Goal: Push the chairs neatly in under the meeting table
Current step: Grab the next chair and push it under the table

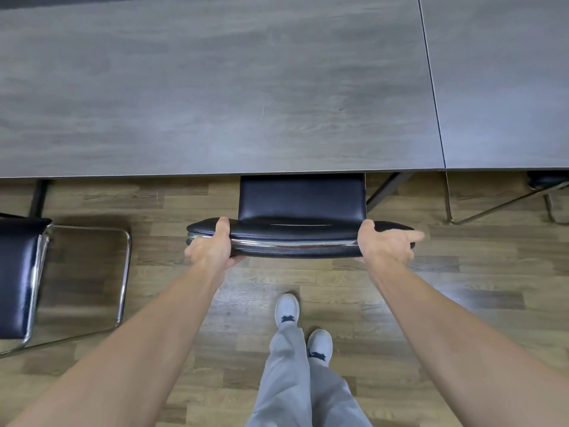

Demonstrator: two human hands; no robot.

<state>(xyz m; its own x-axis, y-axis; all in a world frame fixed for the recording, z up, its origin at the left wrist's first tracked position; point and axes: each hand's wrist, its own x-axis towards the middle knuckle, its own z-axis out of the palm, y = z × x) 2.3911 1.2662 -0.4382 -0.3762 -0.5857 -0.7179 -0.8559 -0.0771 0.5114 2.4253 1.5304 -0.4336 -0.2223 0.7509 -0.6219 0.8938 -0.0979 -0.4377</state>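
The black leather chair (301, 223) has a smooth padded seat and a curved backrest edged with a chrome tube; its seat sits partly under the grey wood-grain meeting table (215, 87). The left hand (212, 245) grips the backrest's left end, thumb on top, fingers curled beneath. The right hand (385, 241) holds the right end, its index finger extended. A second chrome-framed chair (21, 272) stands left, pulled out on the wood-plank floor (184, 303).

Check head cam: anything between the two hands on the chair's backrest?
Only the backrest's top edge of the black chair, with its chrome trim, runs between left hand and right hand; nothing else shows there in the head view.
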